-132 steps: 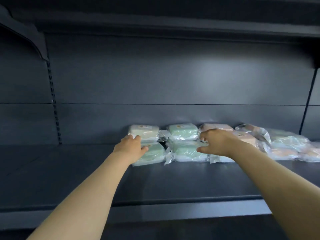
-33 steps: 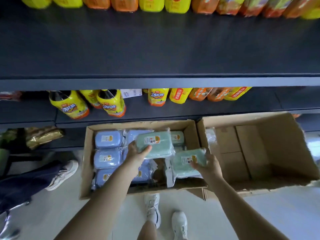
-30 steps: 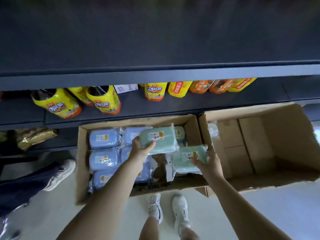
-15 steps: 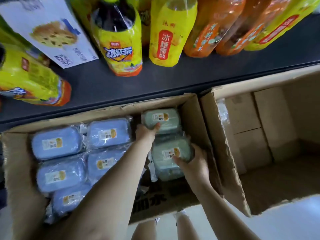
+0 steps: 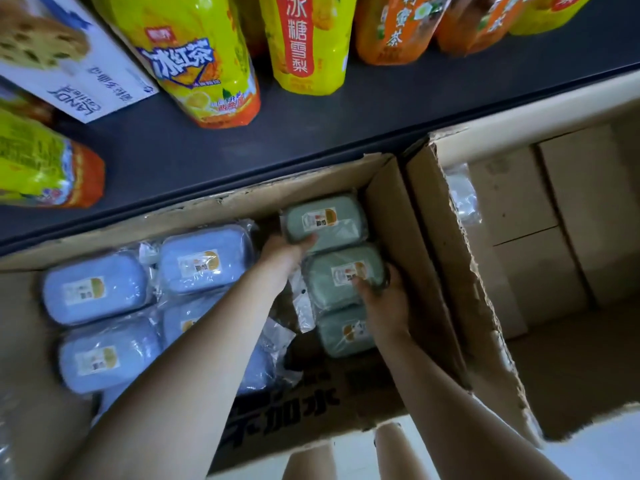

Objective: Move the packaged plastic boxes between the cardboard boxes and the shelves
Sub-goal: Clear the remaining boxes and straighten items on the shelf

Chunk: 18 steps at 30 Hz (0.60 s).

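L hand grips near edge of far green pack & R hand grips end of middle green pack, both in the cardboard box by its right wall, prob. seating a tight green row beside blue packs.

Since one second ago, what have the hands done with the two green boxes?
Both were lowered from above the left cardboard box into its right column. The left hand still grips the far green box, the right hand the middle green box, now lying flat. The blue boxes and the right cardboard box stayed put.
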### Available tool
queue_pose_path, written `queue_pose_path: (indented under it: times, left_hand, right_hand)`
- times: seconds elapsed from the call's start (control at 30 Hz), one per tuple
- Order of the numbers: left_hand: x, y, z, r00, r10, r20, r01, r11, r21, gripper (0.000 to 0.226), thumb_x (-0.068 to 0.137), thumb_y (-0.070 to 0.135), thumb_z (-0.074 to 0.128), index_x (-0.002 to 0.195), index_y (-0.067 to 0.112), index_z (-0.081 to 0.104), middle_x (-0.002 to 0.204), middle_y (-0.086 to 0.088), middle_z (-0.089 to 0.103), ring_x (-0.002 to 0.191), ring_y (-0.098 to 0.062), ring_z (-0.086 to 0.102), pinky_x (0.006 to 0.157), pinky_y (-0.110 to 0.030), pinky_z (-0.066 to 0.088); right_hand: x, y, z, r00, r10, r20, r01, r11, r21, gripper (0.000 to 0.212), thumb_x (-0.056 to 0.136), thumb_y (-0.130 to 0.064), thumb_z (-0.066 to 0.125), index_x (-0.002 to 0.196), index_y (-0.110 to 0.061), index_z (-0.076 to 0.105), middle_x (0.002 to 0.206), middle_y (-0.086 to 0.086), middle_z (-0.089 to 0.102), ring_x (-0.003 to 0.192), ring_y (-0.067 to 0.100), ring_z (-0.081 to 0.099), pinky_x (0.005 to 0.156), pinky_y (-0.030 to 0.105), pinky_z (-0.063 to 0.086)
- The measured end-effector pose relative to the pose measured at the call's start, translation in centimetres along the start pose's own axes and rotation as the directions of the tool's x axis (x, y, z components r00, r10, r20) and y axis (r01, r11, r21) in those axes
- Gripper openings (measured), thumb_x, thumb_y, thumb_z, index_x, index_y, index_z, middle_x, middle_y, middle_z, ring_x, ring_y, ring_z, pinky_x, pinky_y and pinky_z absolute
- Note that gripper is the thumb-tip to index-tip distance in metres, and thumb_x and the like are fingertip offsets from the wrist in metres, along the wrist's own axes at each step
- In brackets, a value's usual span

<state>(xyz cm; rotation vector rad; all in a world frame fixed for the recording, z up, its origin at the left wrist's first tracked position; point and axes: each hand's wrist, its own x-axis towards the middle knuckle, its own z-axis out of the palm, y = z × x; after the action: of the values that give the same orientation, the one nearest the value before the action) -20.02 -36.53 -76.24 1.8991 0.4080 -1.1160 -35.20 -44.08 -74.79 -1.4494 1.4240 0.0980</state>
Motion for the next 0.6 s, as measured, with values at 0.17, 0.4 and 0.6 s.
queue_pose_path:
  times: [0.17,0.4,0.6]
  left_hand:
    - [0.1,-0.5,-0.1,0.999,0.053,0.011,-0.053,0.998,0.018,0.043,0.082,0.021,0.072,0.120,0.006,0.060,0.118,-0.009,0.065,0.103,-0.021,0.062,0.086,-0.028,0.046]
    - [0.5,-1.0,-0.2,0.997,0.076,-0.013,-0.073,0.982,0.175,0.049,0.080,0.037,0.072,0.118,0.008,0.061,0.113,-0.004,0.065,0.104,-0.024,0.061,0.089,-0.031,0.046]
    - [-0.6,0.3,0.0,0.994,0.063,-0.085,-0.034,0.951,0.309,0.055,0.081,0.038,0.071,0.120,0.003,0.056,0.120,-0.012,0.063,0.101,-0.027,0.061,0.077,-0.028,0.043]
  right_hand:
    - [0.3,0.4,0.7,0.998,-0.065,-0.027,0.059,0.982,-0.180,0.069,0.085,-0.038,0.066,0.143,-0.015,0.038,0.138,0.010,0.050,0.126,0.027,0.050,0.103,0.038,0.042]
    - [0.8,-0.5,0.3,0.993,-0.117,-0.012,0.112,0.971,-0.210,0.055,0.083,-0.026,0.070,0.132,-0.011,0.050,0.129,0.009,0.054,0.117,0.025,0.055,0.098,0.033,0.045]
    - [0.6,-0.9,0.2,0.978,-0.209,-0.018,0.180,0.878,-0.443,0.063,0.085,-0.031,0.067,0.138,-0.009,0.041,0.135,0.011,0.047,0.124,0.027,0.048,0.103,0.039,0.042]
